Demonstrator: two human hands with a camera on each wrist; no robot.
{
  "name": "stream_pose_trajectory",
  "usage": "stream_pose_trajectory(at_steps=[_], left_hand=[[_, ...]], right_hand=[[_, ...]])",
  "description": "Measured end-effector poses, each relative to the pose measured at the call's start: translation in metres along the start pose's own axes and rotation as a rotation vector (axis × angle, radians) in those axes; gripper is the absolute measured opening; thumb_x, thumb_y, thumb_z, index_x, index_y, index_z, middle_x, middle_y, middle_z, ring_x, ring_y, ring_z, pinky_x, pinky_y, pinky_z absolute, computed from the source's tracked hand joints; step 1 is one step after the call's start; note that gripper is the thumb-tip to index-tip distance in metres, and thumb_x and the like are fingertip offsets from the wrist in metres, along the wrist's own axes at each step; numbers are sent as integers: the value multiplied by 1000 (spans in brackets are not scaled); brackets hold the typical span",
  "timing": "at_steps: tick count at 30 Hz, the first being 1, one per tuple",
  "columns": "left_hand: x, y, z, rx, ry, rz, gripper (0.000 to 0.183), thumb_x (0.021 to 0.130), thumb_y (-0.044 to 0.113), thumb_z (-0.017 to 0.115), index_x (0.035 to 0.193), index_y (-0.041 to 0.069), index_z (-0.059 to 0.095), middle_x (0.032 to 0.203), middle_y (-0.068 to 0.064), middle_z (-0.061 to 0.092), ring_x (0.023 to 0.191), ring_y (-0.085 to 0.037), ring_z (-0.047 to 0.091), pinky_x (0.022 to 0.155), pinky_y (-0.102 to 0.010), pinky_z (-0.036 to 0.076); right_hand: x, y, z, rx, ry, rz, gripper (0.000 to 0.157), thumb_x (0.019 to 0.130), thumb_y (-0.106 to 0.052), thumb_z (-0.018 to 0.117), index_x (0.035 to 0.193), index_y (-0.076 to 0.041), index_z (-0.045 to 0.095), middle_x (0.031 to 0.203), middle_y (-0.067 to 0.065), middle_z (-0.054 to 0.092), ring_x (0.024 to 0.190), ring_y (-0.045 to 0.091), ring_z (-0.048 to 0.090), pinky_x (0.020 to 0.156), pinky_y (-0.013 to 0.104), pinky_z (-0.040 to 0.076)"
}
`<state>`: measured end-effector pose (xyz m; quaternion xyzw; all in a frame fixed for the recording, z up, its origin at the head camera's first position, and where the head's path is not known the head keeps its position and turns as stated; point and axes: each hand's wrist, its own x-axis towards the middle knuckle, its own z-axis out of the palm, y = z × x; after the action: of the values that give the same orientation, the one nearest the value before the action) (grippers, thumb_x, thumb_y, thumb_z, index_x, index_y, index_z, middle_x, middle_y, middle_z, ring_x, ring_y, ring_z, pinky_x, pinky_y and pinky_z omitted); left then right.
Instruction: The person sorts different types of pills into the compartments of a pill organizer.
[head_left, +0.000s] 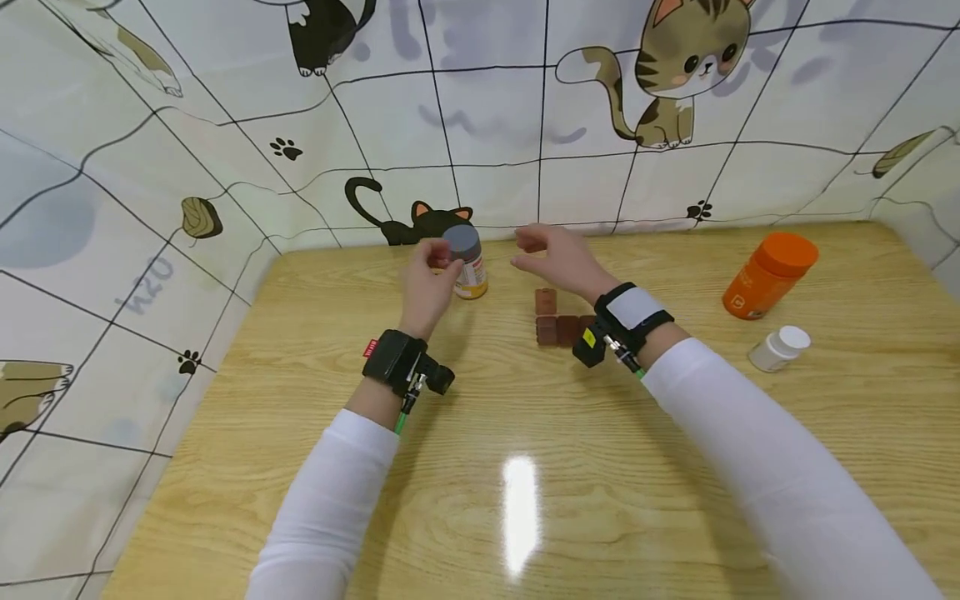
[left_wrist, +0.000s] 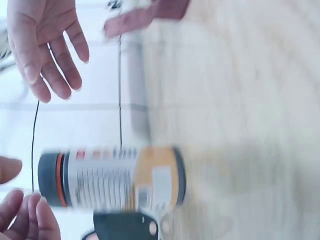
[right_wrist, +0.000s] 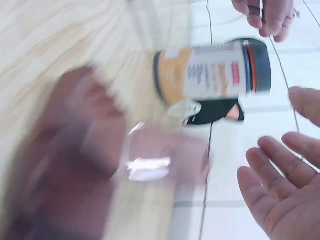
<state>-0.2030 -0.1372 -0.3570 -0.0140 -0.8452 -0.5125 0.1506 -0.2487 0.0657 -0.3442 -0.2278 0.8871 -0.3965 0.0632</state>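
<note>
A jar (head_left: pixel 472 275) with a grey lid and a white and orange label stands upright near the table's back edge. Close beside its lid is my left hand (head_left: pixel 430 286), fingers loosely bent. A gap shows between those fingers (left_wrist: pixel 35 215) and the jar (left_wrist: pixel 112 179) in the left wrist view, so the hand grips nothing. My right hand (head_left: pixel 561 257) hovers to the jar's right, its fingers (right_wrist: pixel 272 167) relaxed and spread, holding nothing. Below it, reddish-brown blocks (head_left: pixel 547 330) form an L on the table; my right wrist camera hides part of them. They look blurred in the right wrist view.
On the right of the wooden table (head_left: pixel 480 433) stands an orange bottle (head_left: pixel 765 279) with an orange cap. Nearer me is a small white bottle (head_left: pixel 778 348). A white sheet (head_left: pixel 495 108) printed with cats and grid lines hangs behind the table and along its left side.
</note>
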Motion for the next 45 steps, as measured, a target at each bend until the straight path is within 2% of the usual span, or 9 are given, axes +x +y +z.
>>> stream_pose_trajectory(at_steps=[3,7,10,17,23,27,31,36,45], left_hand=[[9,-7,-6,1,9,-77,43,83,2,63,122,-3,46,114,-20,49,99,-28,47,82,-36,42],[19,-19,-1,77,-153,-179,69,79,10,72,136,2,35,132,-19,42,116,-30,40,94,-40,38],[26,-26,6,92,-226,-166,78,77,16,75,140,6,31,136,-14,41,122,-26,37,100,-39,33],[28,-37,10,47,-155,-69,63,81,17,71,133,5,38,125,-12,50,114,-20,45,96,-33,38],[-8,-11,6,-29,-169,56,62,79,16,73,132,5,42,120,-12,53,106,-18,51,87,-33,45],[-48,23,17,-46,-329,155,64,78,15,75,131,3,42,118,-14,55,102,-19,52,84,-33,48],[-81,41,35,-58,-474,213,64,76,15,76,129,3,43,117,-12,56,102,-15,53,83,-29,48],[-102,40,51,-83,-541,198,63,74,13,77,128,6,45,117,-6,56,103,-10,51,84,-25,46],[-116,33,62,-59,-573,185,60,76,19,77,126,8,46,115,-5,56,103,-9,50,85,-26,45]], right_hand=[[9,-14,3,-41,-28,-4,53,91,-25,59,135,-3,41,127,16,51,114,25,45,96,41,38],[9,-18,6,-63,-50,10,51,91,-23,57,134,0,41,127,18,50,114,27,45,96,41,38],[-1,-15,8,-45,-40,-5,49,91,-21,57,133,1,42,127,19,50,113,27,46,96,41,38],[-58,-12,10,20,99,-166,26,90,-12,58,113,-1,61,104,12,63,90,18,56,74,35,49],[-110,-5,1,28,285,-276,8,87,-7,62,92,-6,68,82,4,66,68,11,55,58,32,46],[-130,1,-3,21,288,-241,12,85,-6,65,96,-5,67,88,6,66,76,13,57,64,35,50],[-146,4,-3,54,221,-212,26,83,-5,67,108,-3,63,99,11,64,88,19,58,69,40,52],[-159,7,2,58,124,-209,41,80,-8,71,117,-2,57,106,13,61,95,23,56,74,41,52],[-171,24,13,67,78,-167,44,78,-10,73,118,-4,55,109,11,60,96,21,56,76,40,51]])
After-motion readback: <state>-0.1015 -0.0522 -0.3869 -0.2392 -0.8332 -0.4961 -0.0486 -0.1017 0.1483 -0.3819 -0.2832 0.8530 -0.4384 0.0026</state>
